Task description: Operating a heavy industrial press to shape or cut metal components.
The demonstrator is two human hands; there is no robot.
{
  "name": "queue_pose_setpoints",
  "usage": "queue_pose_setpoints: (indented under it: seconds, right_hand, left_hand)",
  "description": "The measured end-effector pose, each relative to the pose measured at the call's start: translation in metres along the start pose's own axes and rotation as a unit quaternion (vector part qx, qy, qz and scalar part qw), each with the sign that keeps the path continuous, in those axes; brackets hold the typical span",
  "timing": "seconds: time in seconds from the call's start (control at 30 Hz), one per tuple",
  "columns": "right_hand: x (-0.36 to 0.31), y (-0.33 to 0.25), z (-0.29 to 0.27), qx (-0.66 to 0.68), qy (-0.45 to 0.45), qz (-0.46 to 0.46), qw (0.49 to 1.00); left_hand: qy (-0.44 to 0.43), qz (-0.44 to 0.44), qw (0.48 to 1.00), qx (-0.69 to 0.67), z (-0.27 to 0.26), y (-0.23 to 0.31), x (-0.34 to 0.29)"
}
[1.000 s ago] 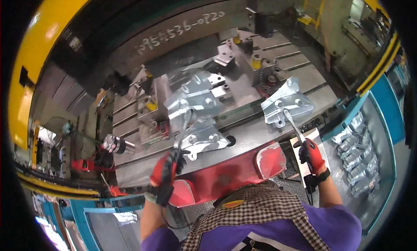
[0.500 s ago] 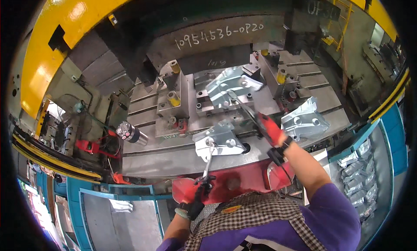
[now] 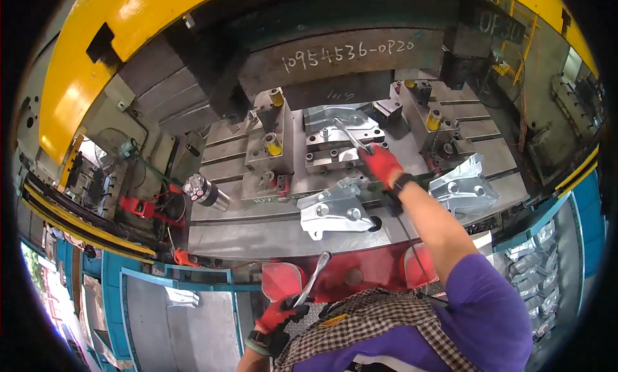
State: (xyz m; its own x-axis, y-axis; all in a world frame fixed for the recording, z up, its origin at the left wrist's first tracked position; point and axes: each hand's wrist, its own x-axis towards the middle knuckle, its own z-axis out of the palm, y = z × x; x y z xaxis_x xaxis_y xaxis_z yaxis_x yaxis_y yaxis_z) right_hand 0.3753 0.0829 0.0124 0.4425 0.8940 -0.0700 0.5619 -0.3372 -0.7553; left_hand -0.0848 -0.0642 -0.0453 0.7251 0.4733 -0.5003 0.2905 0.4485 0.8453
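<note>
My right hand (image 3: pixel 383 166), in a red and black glove, is closed round a long silver tool with a rounded tip (image 3: pixel 348 134). That tip meets a stamped sheet-metal bracket (image 3: pixel 315 118) lying on the die block (image 3: pixel 335 158). My left hand (image 3: pixel 280 316), gloved alike, grips a similar silver tool with a rounded tip (image 3: pixel 314 277) near my body; its tip touches no bracket. On the press bed's front part lies a second bracket (image 3: pixel 335 212), with two round holes. A third bracket (image 3: pixel 465 186) rests to the right of my right forearm.
Steel blocks with yellow-topped posts (image 3: pixel 273 145) flank the die, under the dark upper die (image 3: pixel 347 56). A steel tumbler (image 3: pixel 206 192) stands at left. Several brackets fill a bin (image 3: pixel 537 279) at right. One metal piece (image 3: pixel 182 297) lies in the left bin.
The bracket at the die has come down flat onto the block, with my right hand moving forward and left. My left hand's tool has drawn back from the front bracket toward me.
</note>
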Motion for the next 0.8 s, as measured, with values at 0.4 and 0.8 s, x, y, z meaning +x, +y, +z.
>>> queue_pose_setpoints:
  seconds: [0.4,0.8]
  right_hand:
    - [-0.344,0.156,-0.037,0.017,-0.294,-0.043,0.955]
    - [-0.335,0.186,0.010,-0.240,-0.148,-0.120,0.952]
  left_hand:
    - [0.072,0.064,0.781,0.617,-0.017,-0.018,-0.007]
    - [0.031,-0.025,0.833,0.552,-0.033,-0.020,0.013]
